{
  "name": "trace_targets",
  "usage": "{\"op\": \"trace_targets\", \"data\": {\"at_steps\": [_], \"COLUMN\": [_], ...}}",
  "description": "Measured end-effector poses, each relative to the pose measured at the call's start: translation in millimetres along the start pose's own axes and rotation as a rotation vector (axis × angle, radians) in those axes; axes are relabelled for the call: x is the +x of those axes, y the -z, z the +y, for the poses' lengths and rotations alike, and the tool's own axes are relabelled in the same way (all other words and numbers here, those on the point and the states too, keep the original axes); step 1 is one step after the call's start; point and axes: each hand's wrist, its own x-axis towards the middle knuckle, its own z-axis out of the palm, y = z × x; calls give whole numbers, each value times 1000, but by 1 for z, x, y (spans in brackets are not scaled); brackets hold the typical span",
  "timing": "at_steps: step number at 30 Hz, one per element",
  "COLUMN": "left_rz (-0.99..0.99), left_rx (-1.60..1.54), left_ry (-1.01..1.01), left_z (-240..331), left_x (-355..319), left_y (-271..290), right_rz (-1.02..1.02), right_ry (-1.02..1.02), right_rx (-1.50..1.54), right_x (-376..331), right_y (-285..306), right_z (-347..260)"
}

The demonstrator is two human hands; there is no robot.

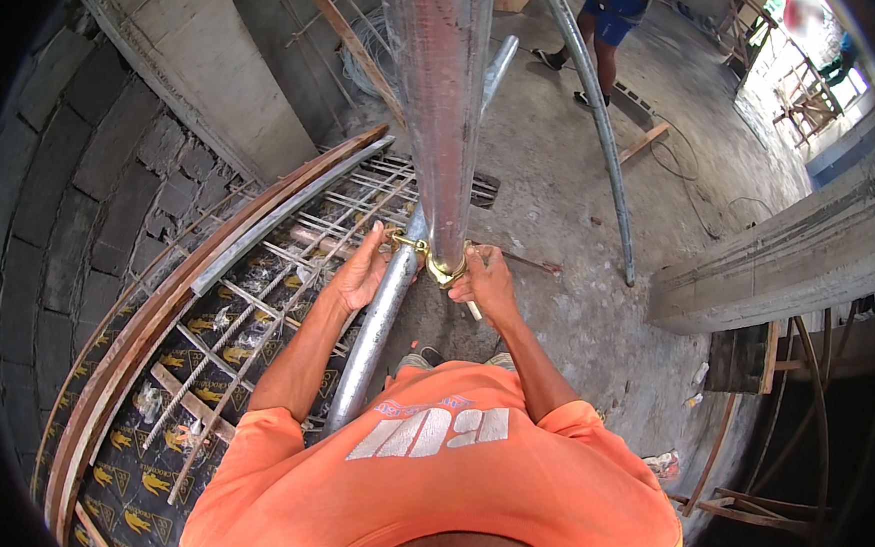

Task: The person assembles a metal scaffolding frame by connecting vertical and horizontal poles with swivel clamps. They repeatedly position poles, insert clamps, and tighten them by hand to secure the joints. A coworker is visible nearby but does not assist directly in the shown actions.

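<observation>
A brass-coloured scaffold clamp (445, 272) sits around the lower part of an upright steel pipe (442, 103) and reaches left to a slanting galvanized pipe (370, 335). My right hand (489, 285) grips the clamp's right side between thumb and fingers. Below those fingers a short pale stub (474, 311) sticks out, too small to name. On the left side, my left hand (359, 271) closes at the clamp beside the slanting pipe. Its thumb points up near the clamp's bolt end, while the pipe partly hides its fingers.
A rebar grid (273, 309) over black printed sheets lies left, edged by curved-looking timber boards (142, 356). A long metal pipe (605, 153) slants down at right. Concrete columns stand either side (195, 58). Beyond, a person in blue shorts (613, 24) stands near a hollow block (633, 103).
</observation>
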Motion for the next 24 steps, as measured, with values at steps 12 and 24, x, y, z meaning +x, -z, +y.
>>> {"op": "trace_targets", "data": {"at_steps": [12, 24], "left_rz": [427, 816], "left_rx": [1192, 1818], "left_ry": [-425, -435], "left_z": [-21, -60], "left_x": [-11, -4], "left_y": [-58, -105], "right_rz": [-53, -291], "right_ry": [209, -270], "right_rx": [-352, 16], "right_x": [15, 40], "right_y": [7, 28], "right_z": [-2, 7]}}
